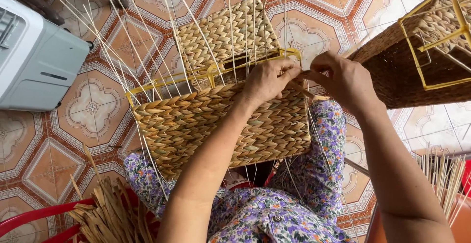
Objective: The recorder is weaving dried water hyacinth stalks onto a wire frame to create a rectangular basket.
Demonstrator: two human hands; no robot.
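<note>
The half-woven basket (pixel 221 125) rests on the person's lap. The left hand (pixel 267 78) presses its rim while the right hand (pixel 341 78) fingers pinch a straw strand (pixel 309 93) there.

Both bare forearms reach forward; left hand (pixel 267 78) and right hand (pixel 341 78) meet fingertip to fingertip, each grip pinched shut at the basket rim (pixel 216 71).
</note>
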